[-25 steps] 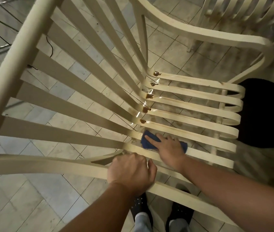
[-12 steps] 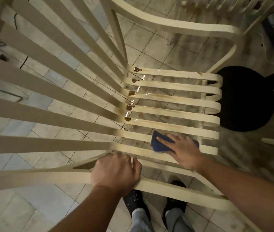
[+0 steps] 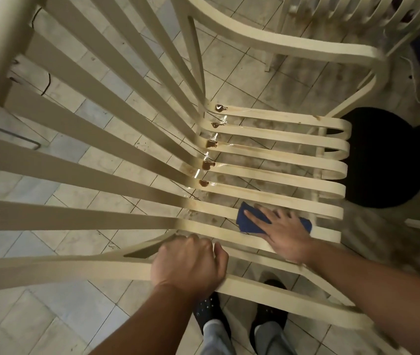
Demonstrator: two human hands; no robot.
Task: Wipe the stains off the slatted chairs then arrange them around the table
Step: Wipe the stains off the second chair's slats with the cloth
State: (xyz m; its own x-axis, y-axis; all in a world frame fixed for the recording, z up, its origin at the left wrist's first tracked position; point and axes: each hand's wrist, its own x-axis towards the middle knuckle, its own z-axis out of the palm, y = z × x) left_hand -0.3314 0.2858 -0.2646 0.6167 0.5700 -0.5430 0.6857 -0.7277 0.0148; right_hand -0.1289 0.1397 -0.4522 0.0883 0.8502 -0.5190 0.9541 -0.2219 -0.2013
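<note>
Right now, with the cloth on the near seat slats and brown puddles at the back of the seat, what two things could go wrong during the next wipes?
1. The brown puddles sit where the seat slats bend up; a sweep of the blue cloth may push them through the gaps onto the tiled floor, near the shoes.
2. The right hand only presses flat on the cloth, so it may slip between slats.

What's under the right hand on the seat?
A blue cloth, pressed flat on the seat slats by the right hand; its ends show either side. The wood beneath it is covered, so stains there are hidden.
</note>
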